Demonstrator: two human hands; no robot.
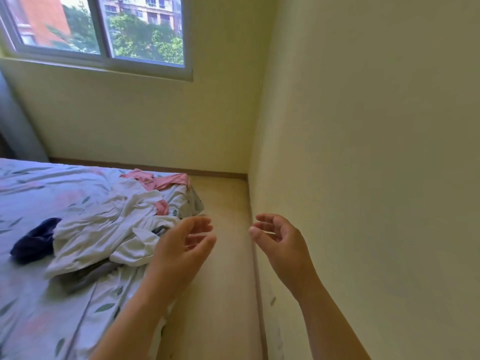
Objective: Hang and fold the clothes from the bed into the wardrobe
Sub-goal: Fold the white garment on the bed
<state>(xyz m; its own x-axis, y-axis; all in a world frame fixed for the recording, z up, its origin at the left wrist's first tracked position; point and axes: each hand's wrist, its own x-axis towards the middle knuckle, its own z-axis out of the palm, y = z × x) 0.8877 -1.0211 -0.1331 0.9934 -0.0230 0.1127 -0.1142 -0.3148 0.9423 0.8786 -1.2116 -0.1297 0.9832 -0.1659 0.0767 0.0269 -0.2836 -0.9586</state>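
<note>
Two empty grips: left hand (181, 245), right hand (279, 239), fingers loose, near bed (39, 294) edge. Pickup step. Next: reach left, take white garment (104, 224) atop pile.

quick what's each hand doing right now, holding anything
Left hand: open, fingers loosely curled, holding nothing.
Right hand: open, fingers loosely curled, holding nothing.

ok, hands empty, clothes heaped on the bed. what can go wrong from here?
1. The white garment lies over the grey garment and tangles with the pink garment; lifting it may drag those along.
2. The heap sits by the bed corner, so a pull could spill pieces onto the floor.
3. The dark blue garment lies apart and could be missed.
</note>
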